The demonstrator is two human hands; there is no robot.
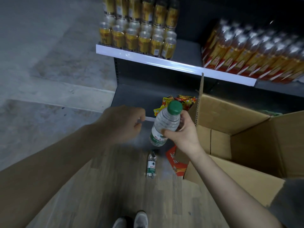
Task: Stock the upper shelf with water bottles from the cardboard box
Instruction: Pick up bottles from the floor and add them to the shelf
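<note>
While the right hand lifts one bottle, these lines list what shows.

Held bottle: a clear water bottle (164, 124) with a green cap, tilted so the cap points up and away, in the air in front of the lower shelf and just left of the cardboard box.
Its label: a white and green band with red Chinese characters at the top; the characters are partly covered by the thumb and cannot be read in full.
Right hand (182, 130): wrapped round the bottle's middle, thumb across the front near the label, fingers behind; forearm reaching in from the lower right.
Left hand (125, 122): just left of the bottle, apart from it, back of the hand toward the camera, fingers curled inward and holding nothing that shows; blurred.
Floor bottle (151, 165): a second water bottle with the same white and green label, lying on the wooden floor beside the box; its print is too small to read.
Cardboard box (238, 145): open, flaps up, on the floor at right; a red printed panel shows at its near left corner.
Upper shelf (164, 62): white front edge, carrying gold-labelled bottles (139, 35) at left and red and gold packs (255, 51) at right; writing blurred.
Lower shelf (131, 97): dark, with yellow and red snack packets (179, 101) behind the held bottle.
Shoes (131, 220): grey, at the bottom edge.
</note>
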